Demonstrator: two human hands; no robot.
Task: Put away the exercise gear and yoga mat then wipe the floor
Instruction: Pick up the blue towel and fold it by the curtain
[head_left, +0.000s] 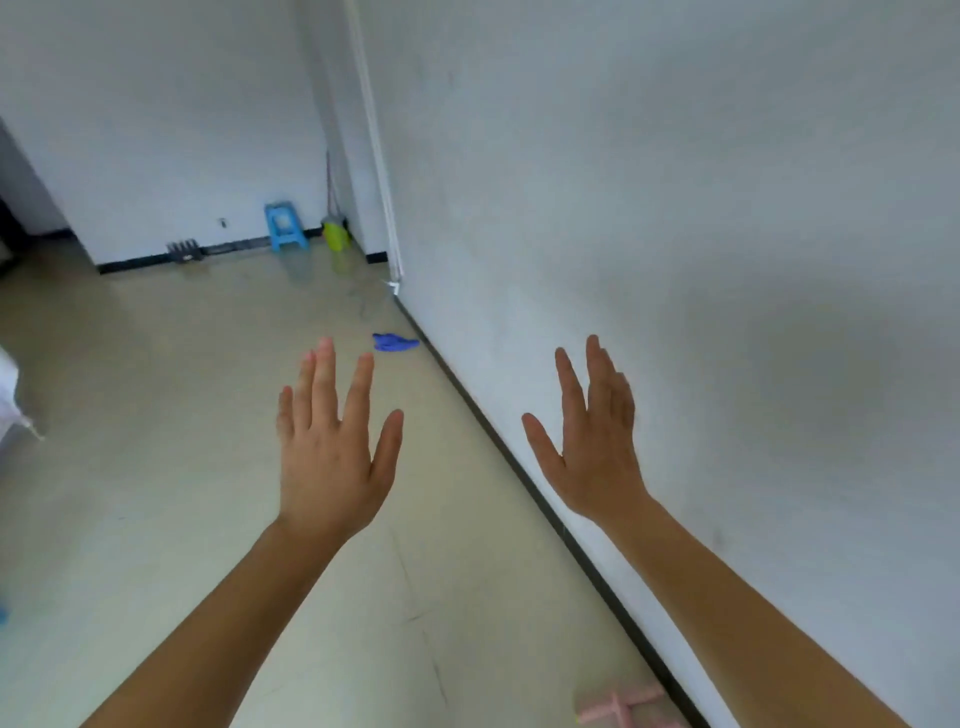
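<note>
Nearest, at the bottom edge by the wall (727, 260), lies one pink frame (623, 709), cut off by the view; I can't tell what it is. Above it both arms reach forward. The left hand (332, 457) and the right hand (597, 452) are spread flat with straight fingers, holding nothing and touching nothing. The left is over the floor (156, 415), the right in front of the wall.

Just past the left fingertips, close to the skirting, one small crumpled blue bundle (395, 342) lies on the floor. It could be a band or a cloth. In the far corner stand one blue stool (284, 226) and one green tub (335, 236) with a thin pole (328, 176) rising from it, perhaps a mop. One black object (184, 251) sits further left along the skirting.

No yoga mat is in view. I'd judge the person is between pick-ups, heading for the blue bundle. The next move calls for stepping closer, bending low and pinching it up from the floor.
</note>
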